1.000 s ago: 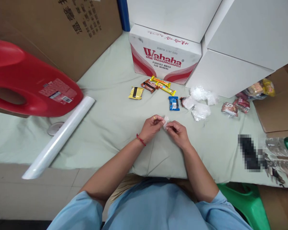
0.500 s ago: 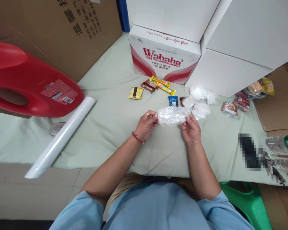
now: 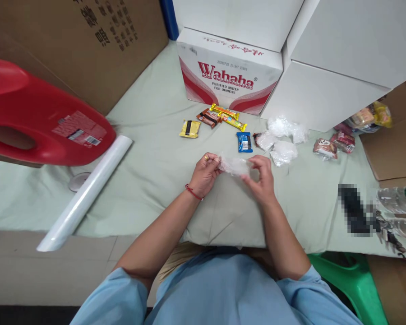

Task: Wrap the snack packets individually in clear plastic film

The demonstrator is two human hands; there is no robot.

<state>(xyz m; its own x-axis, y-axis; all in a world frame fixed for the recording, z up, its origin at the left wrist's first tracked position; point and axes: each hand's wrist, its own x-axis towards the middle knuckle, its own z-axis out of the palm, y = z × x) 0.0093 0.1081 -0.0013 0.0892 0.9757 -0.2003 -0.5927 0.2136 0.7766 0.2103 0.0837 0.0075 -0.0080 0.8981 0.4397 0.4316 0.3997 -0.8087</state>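
A crumpled clear plastic wrap [image 3: 235, 166] hangs between my hands just above the cloth. My left hand [image 3: 205, 174], with a ring and a red bracelet, pinches its left end. At the other end, my right hand [image 3: 262, 180] curls thumb and fingers around the wrap's edge. Beyond the wrap lies a small blue snack packet [image 3: 244, 142]. To its right are several crumpled pieces of clear plastic [image 3: 284, 152], partly covering a dark packet. Farther left sit a yellow packet [image 3: 190, 129], brown packets [image 3: 209, 118] and yellow snack bars [image 3: 233, 121].
A Wahaba-style red-and-white water carton [image 3: 228, 76], printed "Wahaha", stands at the back beside white cabinets [image 3: 328, 95]. Left are a red jug [image 3: 50, 122] and a long white roll [image 3: 86, 192]. Wrapped snacks [image 3: 325, 149], bottles [image 3: 395, 201] and keys [image 3: 390, 239] lie right.
The plastic wrap, stretched wide between both hands before, is now bunched smaller. My right hand has shifted left toward my left hand and changed its grip. My left hand stays nearly in place.
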